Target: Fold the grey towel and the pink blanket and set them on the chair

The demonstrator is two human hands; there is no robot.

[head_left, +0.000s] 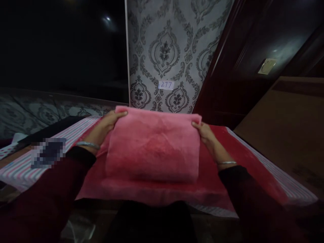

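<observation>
A pink cloth [157, 145], soft and towel-like with a darker red patch in its middle, is held up in front of me. My left hand [107, 123] is closed on its upper left corner, the thumb lying over the near side. At the upper right corner my right hand [204, 132] pinches the same cloth, thumb in front. Most of the fingers of both hands are hidden behind it. Below and around it a red cloth [215, 168] covers the table, and I cannot tell whether the two are one piece.
Under the red cloth lies a striped cloth [21, 168]. A blurred dark object [49, 153] rests at the left. Behind stand a dark screen [63, 50] and a patterned wall [164, 33] with a paper label [166, 85] reading 277. A brown box [286, 114] is at the right.
</observation>
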